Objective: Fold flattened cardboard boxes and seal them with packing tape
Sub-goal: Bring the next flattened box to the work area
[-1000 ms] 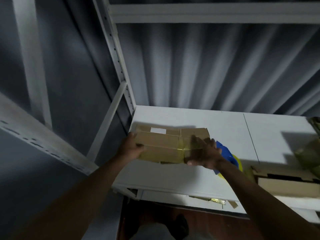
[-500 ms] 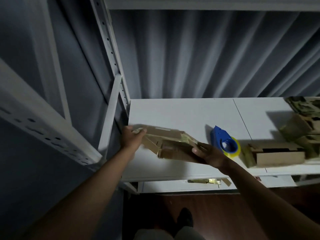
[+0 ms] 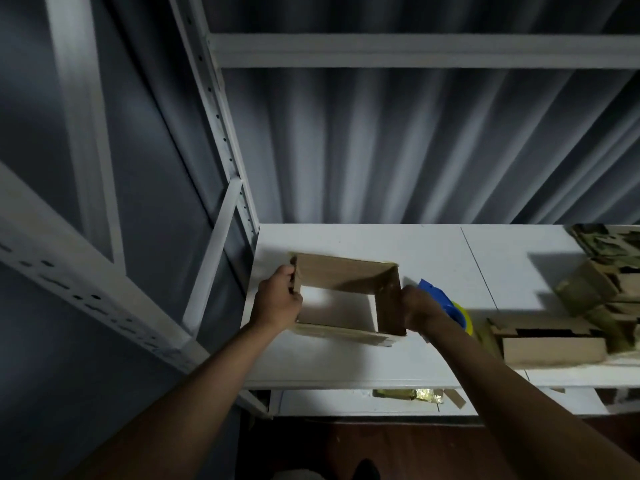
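A brown cardboard box [image 3: 343, 277] stands opened into a square tube on the white shelf board [image 3: 433, 251]; the white board shows through its open middle. My left hand [image 3: 278, 299] grips the box's left wall. On the opposite side, my right hand [image 3: 417, 306] holds the right wall. A blue tape dispenser with a yellow roll [image 3: 450, 308] lies just right of my right hand, partly hidden by it.
More cardboard boxes [image 3: 554, 344] and flattened pieces [image 3: 609, 268] pile at the shelf's right end. A white shelf upright [image 3: 221, 133] rises at the left, and an upper shelf beam [image 3: 415, 50] crosses overhead. Scraps [image 3: 408, 394] lie on the lower level.
The flattened, taped box was lifted and tilted, then spread open into a square tube between both hands. The camera view shifted, showing more of the shelf's right end.
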